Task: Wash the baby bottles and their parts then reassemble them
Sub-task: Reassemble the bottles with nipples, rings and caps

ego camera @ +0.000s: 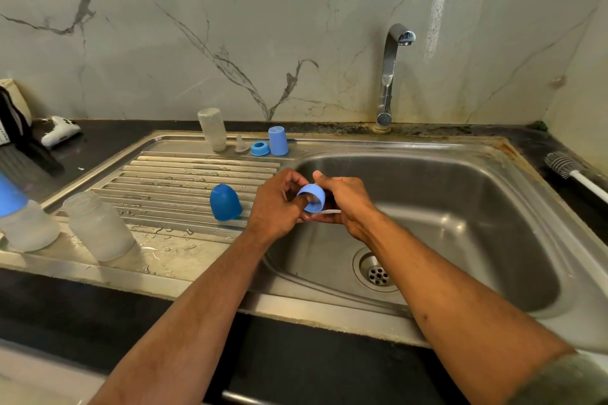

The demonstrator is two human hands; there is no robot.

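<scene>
We find both hands over the sink basin's left edge, left hand and right hand gripping a light blue ring between curled fingers. The basin beneath lies open. A dark blue cap stands near on the drainboard; two frosted bottles stand well apart.

You have three frosted bottles, three blue caps, one blue ring, one clear nipple, one brush and one faucet.
</scene>
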